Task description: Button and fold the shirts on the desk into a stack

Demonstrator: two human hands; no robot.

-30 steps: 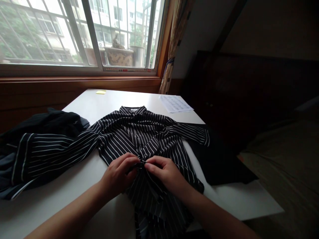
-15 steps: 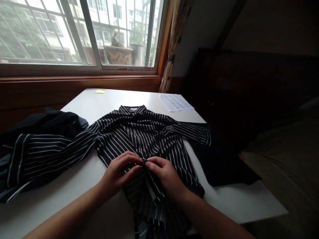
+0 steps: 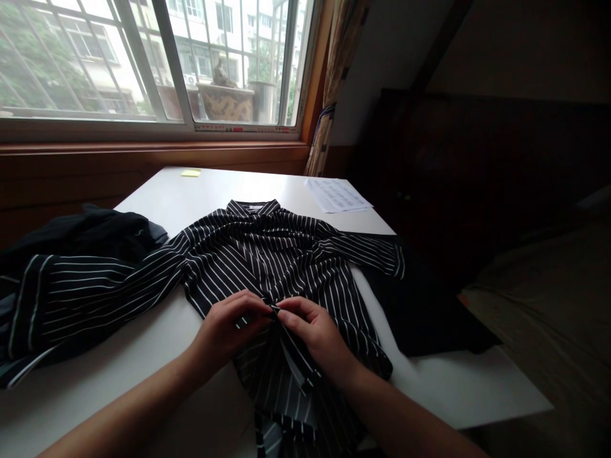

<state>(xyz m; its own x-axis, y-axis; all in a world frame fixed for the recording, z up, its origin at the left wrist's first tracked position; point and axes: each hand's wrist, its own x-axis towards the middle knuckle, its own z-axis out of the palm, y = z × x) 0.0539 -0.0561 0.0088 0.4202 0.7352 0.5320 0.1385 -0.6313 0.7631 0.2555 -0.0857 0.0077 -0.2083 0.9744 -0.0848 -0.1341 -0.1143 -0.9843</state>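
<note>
A black shirt with thin white stripes [image 3: 267, 254] lies front up on the white table [image 3: 157, 343], collar toward the window, one sleeve stretched to the left. My left hand [image 3: 228, 332] and my right hand [image 3: 312, 334] meet at the shirt's front placket, low on the chest. Both pinch the fabric edges together with thumb and fingertips, around what looks like a small button. The shirt's hem hangs over the table's near edge.
A heap of dark clothes [image 3: 81, 238] sits at the table's left. A black garment [image 3: 424, 305] drapes over the right edge. A printed sheet [image 3: 337, 194] and a yellow sticky note [image 3: 190, 172] lie near the window. A dark bed stands to the right.
Both hands stay pinched at the same spot on the placket, with only small finger shifts. The view has tipped slightly, so the scene sits a little higher.
</note>
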